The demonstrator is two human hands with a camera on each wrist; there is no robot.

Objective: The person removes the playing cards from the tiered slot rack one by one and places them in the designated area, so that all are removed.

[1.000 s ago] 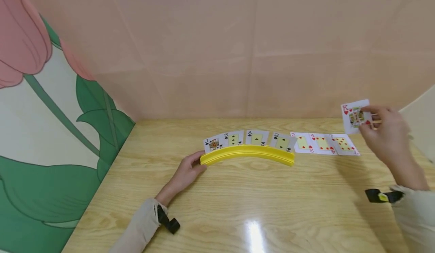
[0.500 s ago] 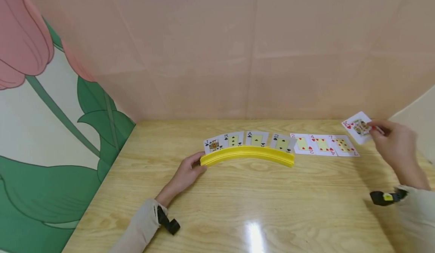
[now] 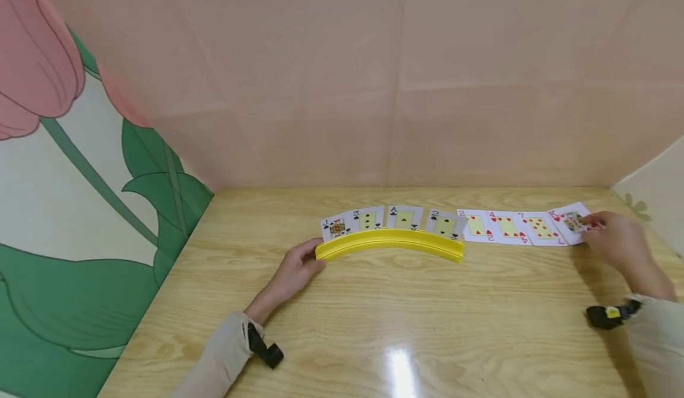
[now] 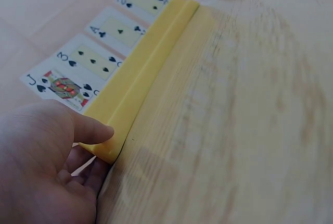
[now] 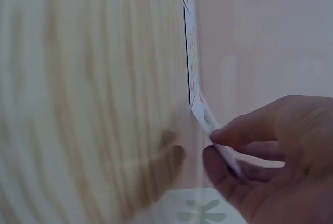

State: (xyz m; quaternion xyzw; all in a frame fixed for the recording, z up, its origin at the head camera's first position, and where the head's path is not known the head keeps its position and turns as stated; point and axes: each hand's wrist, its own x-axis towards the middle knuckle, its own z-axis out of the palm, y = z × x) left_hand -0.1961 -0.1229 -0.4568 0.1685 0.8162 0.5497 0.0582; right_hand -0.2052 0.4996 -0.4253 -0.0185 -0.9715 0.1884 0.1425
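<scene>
At the far right of the head view, my right hand (image 3: pixel 622 246) pinches the king of hearts (image 3: pixel 573 221) between thumb and fingers. The king lies tilted, its left edge meeting a red seven (image 3: pixel 541 227). In the right wrist view the king card (image 5: pixel 204 114) slants up from the table toward the fingertips. My left hand (image 3: pixel 291 273) grips the left end of a curved yellow card holder (image 3: pixel 390 237), thumb on its front face in the left wrist view. Standing in the holder are a jack (image 4: pixel 65 86), a three (image 4: pixel 87 61), an ace (image 4: pixel 115 30) and a two (image 4: pixel 141 1), all black-suited.
Left of the seven lie a red four (image 3: pixel 506 227) and a red two (image 3: pixel 475 226), in a row face up beside the holder's right end. A pinkish wall (image 3: pixel 320 101) rises behind the wooden table (image 3: pixel 342 315). A flower-patterned panel (image 3: pixel 64 208) borders the left side.
My right hand has lowered the king of hearts from the air to the row's right end, beside the seven. My left hand has stayed on the holder.
</scene>
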